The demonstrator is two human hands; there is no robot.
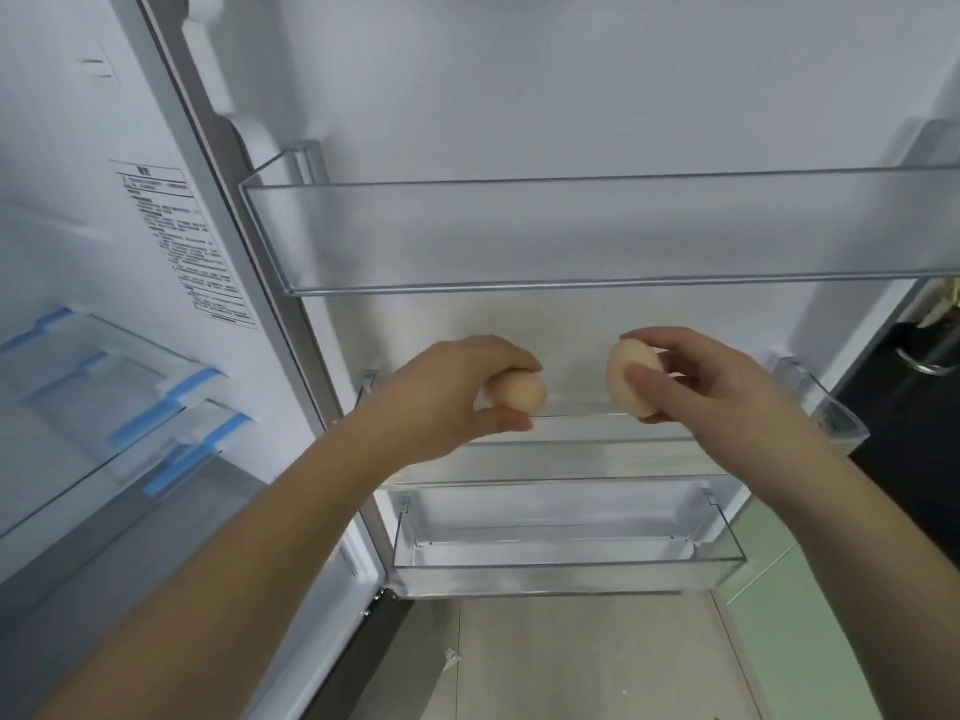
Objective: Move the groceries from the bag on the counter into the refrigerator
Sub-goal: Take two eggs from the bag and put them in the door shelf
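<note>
**A:** Watching from right here, the risk looks obvious to me: an egg in each hand, both hanging in the air in front of the open fridge door (467,122). The left hand (447,392) has its fingers and thumb curled around the left egg (519,392), and the right hand (696,381) pinches the right egg (631,379) between thumb and fingers. No spare hand if one slips.

**B:** Yeah, and neither is resting on anything. They're above the middle door shelf (571,439), below the top door shelf (571,236). A drop would hit the clear plastic or go past the bottom door shelf (566,563) to the floor (571,657).

**A:** Those shelves look flat and smooth too. I'd guess an egg set down there just rolls, especially when the door swings.

**B:** Which way are they pointing?

**A:** The left one lies roughly sideways, free end sticking out right toward the other egg. The right one is more upright, long axis tilted, top leaning left. Can't tell narrow end from blunt end on either.

**B:** Knocking them together is another way this could go badly, they're fairly near each other.
</note>
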